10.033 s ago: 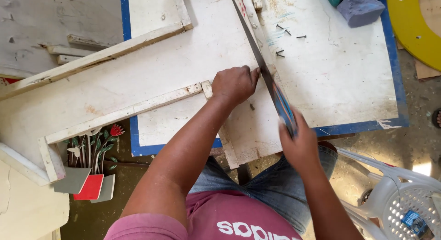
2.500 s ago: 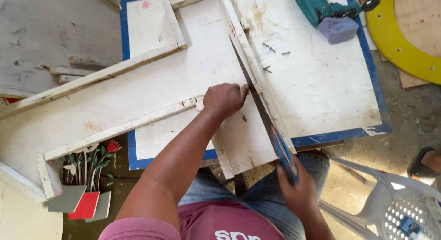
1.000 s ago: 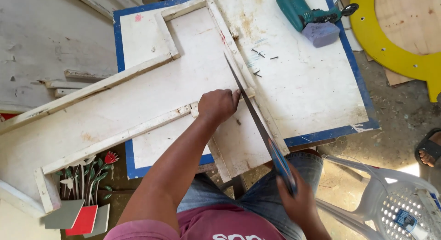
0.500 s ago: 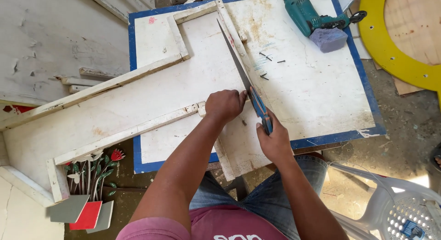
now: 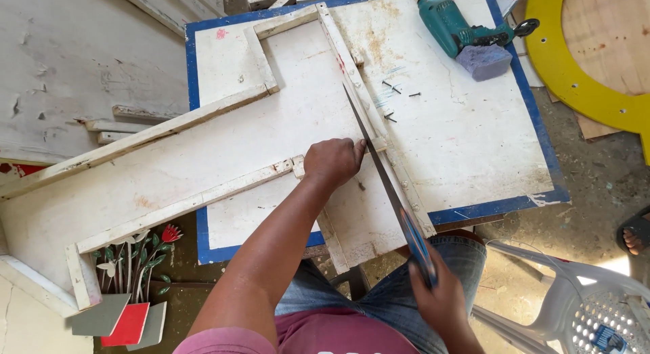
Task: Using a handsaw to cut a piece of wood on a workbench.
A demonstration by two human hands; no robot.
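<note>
A white-painted wooden cross-shaped frame point(image 5: 203, 144) lies across a white table with a blue edge point(image 5: 474, 151). My left hand point(image 5: 333, 161) presses down on the frame where a thin batten meets the long upright strip point(image 5: 365, 103). My right hand point(image 5: 439, 296) grips the blue handle of a hand saw point(image 5: 382, 171). The saw's dark blade runs up and to the left along the upright strip, right beside my left fingers. The handle end hangs off the table's near edge above my knees.
A teal power drill point(image 5: 457, 29) with a purple battery lies at the table's far right. A few loose screws point(image 5: 393, 97) sit near the blade. A yellow ring point(image 5: 575, 76) lies to the right, a white plastic chair point(image 5: 589, 306) at lower right, painted flowers point(image 5: 135, 266) at lower left.
My right hand has pulled the saw back toward me, out past the table's near edge, after being pushed forward half a second ago. My left hand stays pressed on the frame.
</note>
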